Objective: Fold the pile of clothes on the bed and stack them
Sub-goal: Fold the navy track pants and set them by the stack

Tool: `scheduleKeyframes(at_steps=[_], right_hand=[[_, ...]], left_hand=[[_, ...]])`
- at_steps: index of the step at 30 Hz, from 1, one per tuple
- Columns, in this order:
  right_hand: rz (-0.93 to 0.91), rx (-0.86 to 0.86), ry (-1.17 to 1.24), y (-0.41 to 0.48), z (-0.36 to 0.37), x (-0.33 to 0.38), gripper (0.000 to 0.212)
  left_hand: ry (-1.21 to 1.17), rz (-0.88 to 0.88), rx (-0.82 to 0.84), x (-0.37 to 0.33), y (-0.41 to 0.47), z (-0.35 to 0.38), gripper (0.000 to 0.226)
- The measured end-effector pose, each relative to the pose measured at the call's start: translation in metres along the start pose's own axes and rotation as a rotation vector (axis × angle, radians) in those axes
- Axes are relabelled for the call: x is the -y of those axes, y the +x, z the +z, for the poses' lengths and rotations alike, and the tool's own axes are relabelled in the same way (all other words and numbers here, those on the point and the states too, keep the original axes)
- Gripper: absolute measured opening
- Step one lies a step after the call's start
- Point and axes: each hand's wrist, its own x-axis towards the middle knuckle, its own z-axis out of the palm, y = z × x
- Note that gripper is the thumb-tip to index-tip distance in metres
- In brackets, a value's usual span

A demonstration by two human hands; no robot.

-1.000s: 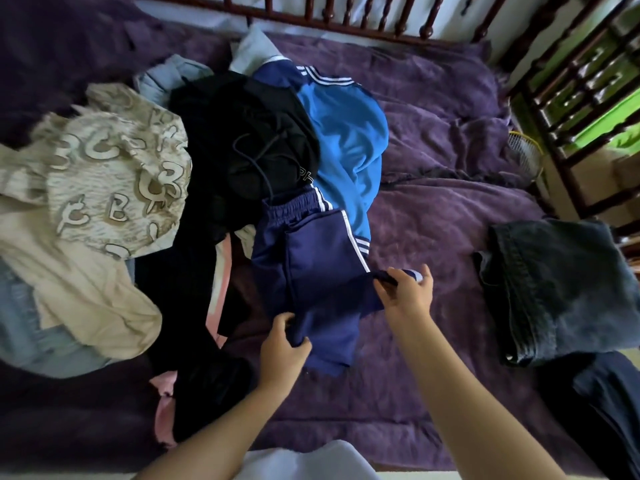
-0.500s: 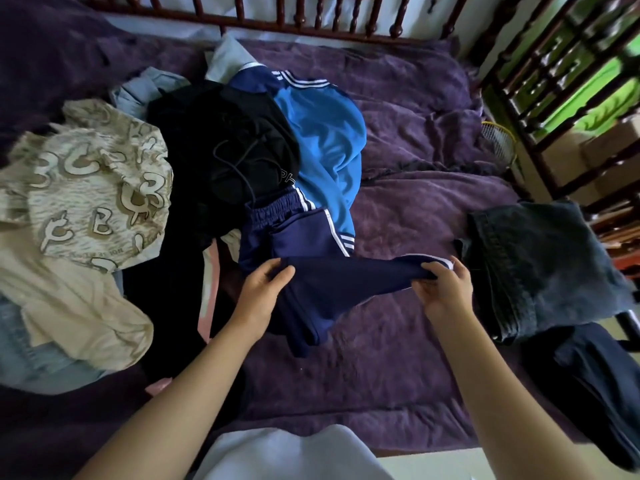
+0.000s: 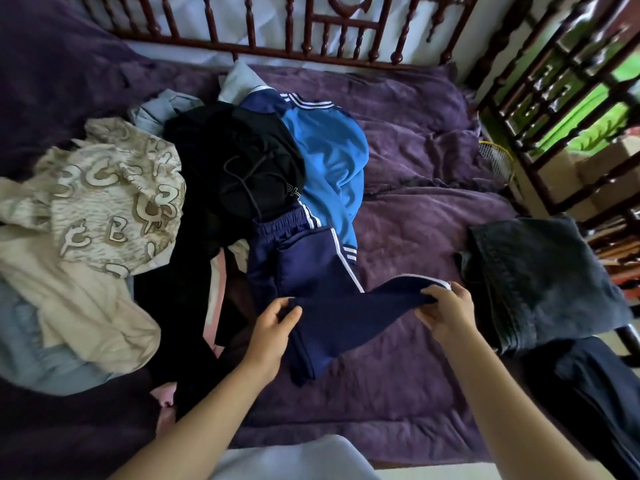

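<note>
Pinched in both hands, one leg of the navy track pants point(image 3: 311, 271): left hand point(image 3: 273, 327) curled round the cloth partway along, right hand point(image 3: 446, 311) nipping the white-trimmed cuff, fabric stretched between them just above the purple bed cover point(image 3: 398, 375). Waistband end resting at the pile's near side, tucked against the black hoodie point(image 3: 235, 161).

Early going, by the look of it. Done, two dark pieces at the bed's right edge: folded denim jeans point(image 3: 540, 271) and, just beside them toward the front right corner, a dark navy garment point(image 3: 595, 386); whether properly stacked, hard to tell. Left to do: the pants in hand, not yet folded, plus the heap over the left half of the bed.

Counted in that heap, six at least: black hoodie, bright blue jacket point(image 3: 329, 157), beige lettered top point(image 3: 114, 199), cream garment point(image 3: 86, 296), pale blue piece point(image 3: 31, 351) at the left edge, pink strip point(image 3: 214, 289) under the black. Possibly more buried; cannot tell.
</note>
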Motion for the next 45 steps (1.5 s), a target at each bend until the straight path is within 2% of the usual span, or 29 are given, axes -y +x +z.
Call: scheduleKeyframes(at_steps=[3, 5, 6, 8, 10, 12, 14, 16, 18, 19, 22, 25, 27, 30, 33, 35, 37, 40, 43, 45], right_hand=[[-0.027, 0.021, -0.105, 0.015, 0.026, 0.002, 0.043], [-0.091, 0.107, -0.104, 0.019, 0.057, 0.017, 0.05], [-0.109, 0.203, -0.08, 0.019, 0.074, 0.026, 0.059], [-0.126, 0.419, -0.136, 0.02, 0.104, 0.039, 0.069], [-0.121, 0.516, -0.276, 0.032, 0.126, 0.033, 0.072], [-0.13, 0.452, -0.404, 0.052, 0.131, 0.01, 0.084], [-0.11, 0.325, -0.583, 0.071, 0.121, -0.023, 0.079], [-0.033, 0.198, -0.777, 0.09, 0.103, -0.061, 0.066], [0.063, 0.135, -0.894, 0.095, 0.09, -0.091, 0.065], [0.08, 0.137, -0.932, 0.097, 0.088, -0.103, 0.067], [0.017, 0.118, -0.932, 0.101, 0.088, -0.123, 0.075], [0.018, 0.003, -0.787, 0.113, 0.091, -0.12, 0.075], [0.065, 0.023, -0.745, 0.13, 0.09, -0.116, 0.061], [0.072, 0.096, -0.752, 0.145, 0.083, -0.108, 0.014], [0.08, 0.058, -0.566, 0.148, 0.07, -0.105, 0.026], [0.143, 0.042, -0.409, 0.143, 0.055, -0.104, 0.029], [0.219, 0.051, -0.352, 0.138, 0.035, -0.106, 0.032], [0.283, 0.037, -0.384, 0.129, -0.001, -0.109, 0.037], [0.345, 0.03, -0.387, 0.119, -0.039, -0.107, 0.033], [0.37, 0.03, -0.421, 0.112, -0.067, -0.101, 0.028]], left_hand=[[-0.005, -0.012, -0.054, -0.003, 0.017, -0.006, 0.01], [-0.039, 0.067, -0.121, -0.026, 0.043, -0.011, 0.009], [-0.021, 0.098, -0.177, -0.04, 0.059, -0.014, 0.005], [-0.022, 0.119, -0.289, -0.066, 0.091, -0.021, 0.034], [-0.103, 0.096, -0.377, -0.078, 0.109, -0.029, 0.047], [-0.098, 0.067, -0.472, -0.069, 0.114, -0.038, 0.057], [-0.059, 0.042, -0.497, -0.042, 0.11, -0.045, 0.065], [0.092, -0.044, -0.427, -0.006, 0.1, -0.042, 0.076], [0.322, -0.198, -0.333, 0.027, 0.092, -0.029, 0.097], [0.46, -0.22, -0.296, 0.039, 0.088, -0.018, 0.102], [0.898, -0.18, -0.233, 0.06, 0.078, 0.018, 0.101], [1.022, -0.244, -0.269, 0.065, 0.082, 0.04, 0.099], [0.944, -0.294, -0.285, 0.064, 0.092, 0.042, 0.088], [0.669, -0.261, -0.314, 0.067, 0.107, 0.02, 0.066], [0.404, -0.269, -0.248, 0.059, 0.109, -0.021, 0.055], [0.225, -0.373, -0.174, 0.05, 0.104, -0.038, 0.052], [0.109, -0.499, -0.102, 0.047, 0.096, -0.043, 0.051], [0.063, -0.68, -0.013, 0.059, 0.083, -0.039, 0.051], [0.061, -0.768, 0.085, 0.068, 0.068, -0.028, 0.042], [0.081, -0.817, 0.148, 0.072, 0.062, -0.02, 0.044]])
